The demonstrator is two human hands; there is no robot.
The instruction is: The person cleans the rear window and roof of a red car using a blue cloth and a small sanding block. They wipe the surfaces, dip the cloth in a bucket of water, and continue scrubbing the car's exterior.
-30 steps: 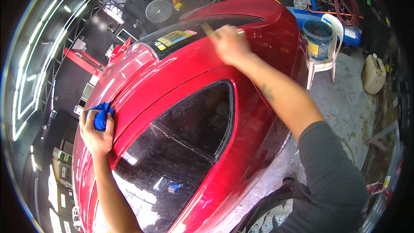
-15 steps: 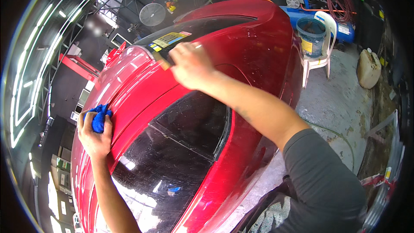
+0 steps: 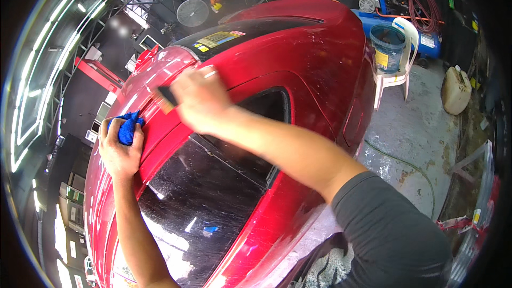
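Shifted since the earlier frame: right hand (image 3: 201,98), blurred, from beside the rear window (image 3: 261,31) toward eight o'clock. Left hand (image 3: 120,152), nine o'clock: fingers curled round one cloth (image 3: 128,130), bright blue, crumpled, against the car (image 3: 325,56) as before. Right hand: grasping one block (image 3: 164,102), tan-edged, dark-faced, ten o'clock. Car: glossy red. Blue bucket (image 3: 388,48) on white chair (image 3: 410,37), two o'clock.
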